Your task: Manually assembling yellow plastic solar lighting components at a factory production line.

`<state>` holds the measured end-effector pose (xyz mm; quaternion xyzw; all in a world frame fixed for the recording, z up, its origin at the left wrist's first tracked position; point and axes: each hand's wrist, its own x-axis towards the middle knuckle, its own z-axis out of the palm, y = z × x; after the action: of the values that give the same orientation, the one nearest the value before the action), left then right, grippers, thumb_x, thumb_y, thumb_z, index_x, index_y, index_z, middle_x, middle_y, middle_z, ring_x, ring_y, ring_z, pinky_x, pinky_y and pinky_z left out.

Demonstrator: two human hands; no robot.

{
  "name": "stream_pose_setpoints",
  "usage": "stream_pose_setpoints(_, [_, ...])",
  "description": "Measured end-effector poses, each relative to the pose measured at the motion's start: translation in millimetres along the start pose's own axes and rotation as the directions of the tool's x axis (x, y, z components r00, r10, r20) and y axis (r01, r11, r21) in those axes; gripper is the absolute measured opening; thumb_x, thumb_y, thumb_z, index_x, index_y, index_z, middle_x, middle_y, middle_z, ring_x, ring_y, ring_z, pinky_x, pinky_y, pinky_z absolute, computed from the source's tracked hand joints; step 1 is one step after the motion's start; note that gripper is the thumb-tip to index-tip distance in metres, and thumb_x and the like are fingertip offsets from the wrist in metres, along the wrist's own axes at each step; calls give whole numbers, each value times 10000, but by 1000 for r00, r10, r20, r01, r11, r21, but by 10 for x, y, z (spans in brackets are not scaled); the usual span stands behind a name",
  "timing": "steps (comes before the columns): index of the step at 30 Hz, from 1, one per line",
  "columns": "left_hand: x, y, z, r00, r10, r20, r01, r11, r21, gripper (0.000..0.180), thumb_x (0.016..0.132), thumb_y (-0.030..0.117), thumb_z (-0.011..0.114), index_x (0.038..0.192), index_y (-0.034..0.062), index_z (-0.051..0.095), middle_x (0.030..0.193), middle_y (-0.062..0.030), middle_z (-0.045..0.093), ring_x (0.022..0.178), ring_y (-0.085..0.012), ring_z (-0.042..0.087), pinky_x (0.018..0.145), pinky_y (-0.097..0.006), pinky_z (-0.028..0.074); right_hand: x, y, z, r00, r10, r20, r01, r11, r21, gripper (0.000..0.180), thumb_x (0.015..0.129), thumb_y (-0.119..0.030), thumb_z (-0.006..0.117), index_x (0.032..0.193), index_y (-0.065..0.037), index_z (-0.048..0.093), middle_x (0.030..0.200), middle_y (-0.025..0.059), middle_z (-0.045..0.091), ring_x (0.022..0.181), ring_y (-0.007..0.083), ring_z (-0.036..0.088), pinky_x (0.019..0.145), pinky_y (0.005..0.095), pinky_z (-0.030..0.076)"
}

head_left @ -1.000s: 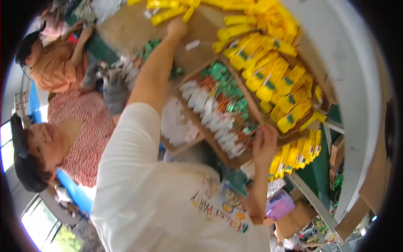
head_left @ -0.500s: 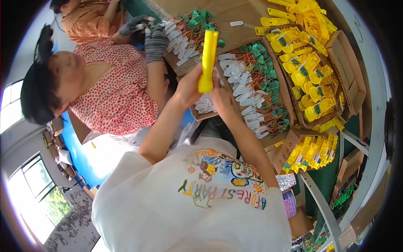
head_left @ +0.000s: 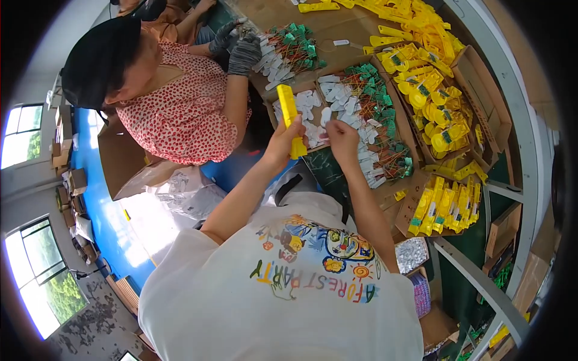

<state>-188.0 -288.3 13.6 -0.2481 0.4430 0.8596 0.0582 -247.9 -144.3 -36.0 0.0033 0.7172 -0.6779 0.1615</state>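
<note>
My left hand is closed around a long yellow plastic casing, which stands tilted with its upper end pointing away from me. To its right, my right hand is in a pinch, with a small white plastic piece at its fingertips. The casing and the white piece are apart. Beneath my hands is a shallow carton of loose white plastic pieces. Just right of my right hand lie rows of white parts wired to green circuit boards.
Cartons of yellow casings stand to the right, with a smaller carton of upright yellow casings nearer me. More yellow casings are heaped at the far right. On my left a co-worker in grey gloves works beside another pile of wired boards.
My right hand has come off the yellow casing and moved right, now with a white piece at its fingertips. My left hand has lowered the casing slightly. The co-worker's head has turned down.
</note>
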Motion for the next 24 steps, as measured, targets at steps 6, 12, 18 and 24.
stream_pose_setpoints(6, [-74,-272,515,974,-136,180,100,975,196,538,948,545,238,1075,91,498,775,-44,525,623,-155,518,616,-273,446,-713,-421,-346,995,-102,11,99,986,130,117,876,-92,572,863,16,615,672,31,618,562,75,594,484,189,443])
stream_pose_setpoints(12, [-84,-340,698,937,-200,286,106,944,313,521,939,543,248,1012,92,499,761,-30,520,613,-145,510,588,-286,440,-910,-505,-491,978,-165,-129,174,983,62,132,864,-73,577,786,34,589,663,35,617,527,63,543,492,205,434])
stream_pose_setpoints(18, [-71,-469,796,963,-171,210,97,943,319,474,946,495,281,1096,97,491,829,-9,497,720,-111,481,665,-265,416,-998,-518,-591,932,-324,-161,291,936,-197,94,833,-48,578,770,21,571,627,74,585,520,115,572,482,253,435])
stream_pose_setpoints(24, [-107,-622,704,885,216,413,-451,616,646,408,988,425,288,1202,92,384,868,-17,472,722,-105,473,676,-268,432,-1041,-557,-721,940,-329,91,333,821,-463,112,856,-103,534,835,6,538,750,126,564,680,265,581,602,371,444])
